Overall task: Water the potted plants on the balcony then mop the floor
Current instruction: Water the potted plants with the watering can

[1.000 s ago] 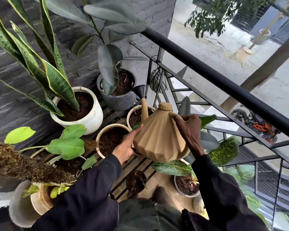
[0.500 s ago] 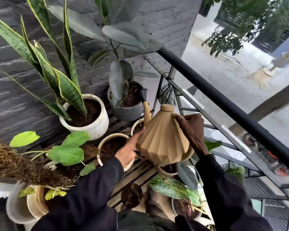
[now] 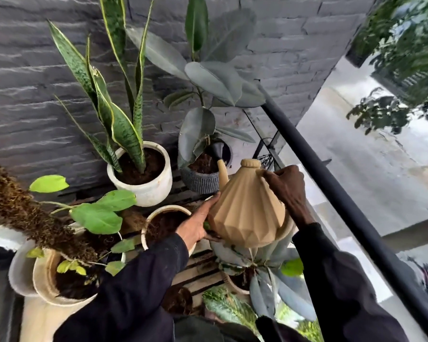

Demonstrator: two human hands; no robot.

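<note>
A tan ribbed watering can (image 3: 247, 213) is held in the middle of the view. My right hand (image 3: 286, 186) grips its handle at the upper right. My left hand (image 3: 198, 225) presses against its lower left side. The can's black spout head (image 3: 218, 150) hangs over the soil of a grey woven pot (image 3: 200, 181) holding a rubber plant. To the left, a white pot (image 3: 146, 188) holds a snake plant. A cream pot of bare soil (image 3: 166, 218) stands just behind my left hand.
A black railing (image 3: 331, 183) runs diagonally on the right, with the street far below. A grey brick wall (image 3: 35, 70) backs the plants. Pots with light green leaves (image 3: 59, 280) stand at the left, and more pots (image 3: 237, 280) crowd the wooden slats below the can.
The view has tilted up and left. The can has moved forward, and its spout head has gone from the small front pot to over the grey pot's soil. Both hands keep their hold.
</note>
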